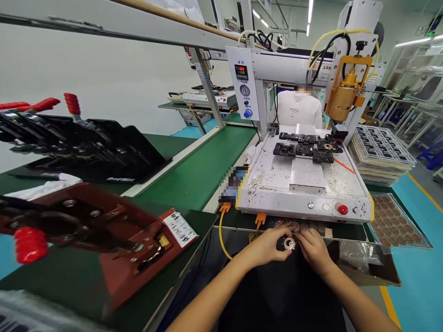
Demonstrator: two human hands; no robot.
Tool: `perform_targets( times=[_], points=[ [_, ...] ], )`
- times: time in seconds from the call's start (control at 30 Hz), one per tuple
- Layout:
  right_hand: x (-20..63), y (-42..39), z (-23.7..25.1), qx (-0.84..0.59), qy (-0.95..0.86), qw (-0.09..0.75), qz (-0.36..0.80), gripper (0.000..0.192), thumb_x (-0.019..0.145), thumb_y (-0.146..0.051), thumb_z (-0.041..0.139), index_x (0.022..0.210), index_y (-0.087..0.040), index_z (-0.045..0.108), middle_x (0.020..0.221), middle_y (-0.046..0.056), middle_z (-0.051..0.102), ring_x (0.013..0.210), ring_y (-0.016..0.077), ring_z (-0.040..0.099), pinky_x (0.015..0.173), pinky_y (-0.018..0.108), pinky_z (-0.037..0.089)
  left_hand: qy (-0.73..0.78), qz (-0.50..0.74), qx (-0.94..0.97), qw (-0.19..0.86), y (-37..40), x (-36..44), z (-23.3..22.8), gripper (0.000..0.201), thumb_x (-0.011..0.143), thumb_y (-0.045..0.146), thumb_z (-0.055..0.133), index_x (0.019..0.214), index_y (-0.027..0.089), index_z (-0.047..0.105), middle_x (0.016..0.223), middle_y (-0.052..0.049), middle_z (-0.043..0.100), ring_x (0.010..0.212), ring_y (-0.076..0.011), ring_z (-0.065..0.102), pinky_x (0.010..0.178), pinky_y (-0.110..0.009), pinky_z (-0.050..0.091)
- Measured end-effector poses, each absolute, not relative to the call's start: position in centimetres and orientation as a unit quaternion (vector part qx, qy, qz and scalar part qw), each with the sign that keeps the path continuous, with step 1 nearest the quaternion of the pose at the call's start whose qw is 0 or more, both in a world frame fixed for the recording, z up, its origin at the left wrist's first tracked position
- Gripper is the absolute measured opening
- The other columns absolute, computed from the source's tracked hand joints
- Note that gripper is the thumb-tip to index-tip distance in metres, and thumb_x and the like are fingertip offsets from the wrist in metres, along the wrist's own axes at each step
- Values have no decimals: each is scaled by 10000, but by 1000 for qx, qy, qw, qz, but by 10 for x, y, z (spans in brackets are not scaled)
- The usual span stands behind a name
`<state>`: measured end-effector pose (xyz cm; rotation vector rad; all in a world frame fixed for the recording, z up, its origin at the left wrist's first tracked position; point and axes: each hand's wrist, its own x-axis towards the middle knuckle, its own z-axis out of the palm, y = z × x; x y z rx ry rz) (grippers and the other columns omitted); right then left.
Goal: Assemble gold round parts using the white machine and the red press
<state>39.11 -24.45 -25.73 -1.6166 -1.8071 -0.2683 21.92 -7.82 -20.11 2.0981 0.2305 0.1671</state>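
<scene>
Near the front edge of the bench, my left hand (pixel 272 244) is closed, with a small round copper-coloured ring part (pixel 289 244) pinched between thumb and fingers. Close beside it on the right is my right hand (pixel 315 249). Its fingers are bent together by a row of round discs (pixel 304 226) at the bench edge; what they grip, if anything, is hidden. Just beyond both hands stands a white desktop machine (pixel 277 203) with buttons along its front. Black fixture blocks (pixel 304 146) sit on its bed, and one holds a similar ring part (pixel 328 146).
To the left are a brown clamp fixture (pixel 128 272) and black toggle clamps (pixel 79 143) with red handles. A sheet of round copper-coloured discs (pixel 394 219) and stacked trays (pixel 379 152) lie to the right. An open cardboard box (pixel 384 272) is below. Another person (pixel 299 108) sits behind the machine.
</scene>
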Motion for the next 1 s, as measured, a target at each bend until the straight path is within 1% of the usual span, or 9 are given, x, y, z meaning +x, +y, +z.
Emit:
perform_targets(
  times=[0.17,0.33,0.4,0.5,0.57,0.63,0.73,0.87,1.0],
  points=[
    [386,-263,-263,-570,-738,345,-106,274,969,-3,596,1226,-98,584,1038,98,671,887,204,502,740,374,398,101,69,864,489,-79,219,-204,331,827,279,740,1147,209,690,1437,-25,637,1465,-164,499,1197,-233,374],
    [378,-289,-235,-636,-624,452,49,179,1026,-71,587,1151,-200,585,1111,44,650,1041,143,610,923,300,519,102,130,882,442,-91,225,-210,296,798,202,745,1082,186,663,1411,-30,651,1422,-210,534,1244,-326,331],
    [380,-294,-219,-673,-539,489,134,54,1085,-178,546,1121,-197,581,1001,29,660,927,103,665,828,221,559,86,171,898,395,-99,229,-209,331,778,162,767,1084,155,638,1363,-63,665,1392,-247,548,1260,-391,297],
    [384,-295,-195,-675,-395,560,273,271,1082,-410,585,1139,-146,606,871,41,612,690,104,623,613,210,545,87,232,891,380,-113,230,-198,376,779,147,787,1115,140,619,1263,-84,661,1305,-260,568,1174,-424,376],
    [384,-294,-178,-652,-328,589,346,425,1019,-517,657,1157,-115,644,870,53,584,636,107,589,568,237,537,131,220,845,469,-124,226,-187,326,837,188,755,1134,153,624,1135,-60,661,1108,-202,620,1015,-373,474],
    [381,-291,-163,-641,-310,592,378,489,974,-540,710,1175,-97,674,816,47,577,583,107,580,544,243,529,185,169,734,631,-136,218,-177,360,885,264,747,1186,145,589,1055,-51,652,947,-150,627,889,-323,521],
    [375,-284,-149,-631,-296,600,393,511,923,-540,770,1131,-80,689,830,69,625,562,110,596,532,245,546,227,132,527,808,-149,205,-165,604,842,379,851,1235,110,479,1082,-75,632,931,-143,662,871,-314,577],
    [372,-277,-149,-605,-252,598,461,538,849,-551,841,986,-90,599,757,47,606,552,115,567,527,282,564,279,158,430,844,-158,192,-151,797,741,371,959,1272,103,429,1184,-127,662,1039,-217,730,979,-343,591],
    [373,-277,-155,-585,-252,585,502,488,912,-515,805,1048,-102,582,741,19,582,609,130,604,635,312,586,302,160,372,863,-163,183,-135,870,770,377,949,1400,55,443,1290,-222,665,1140,-266,717,1029,-364,582]
  ],
)
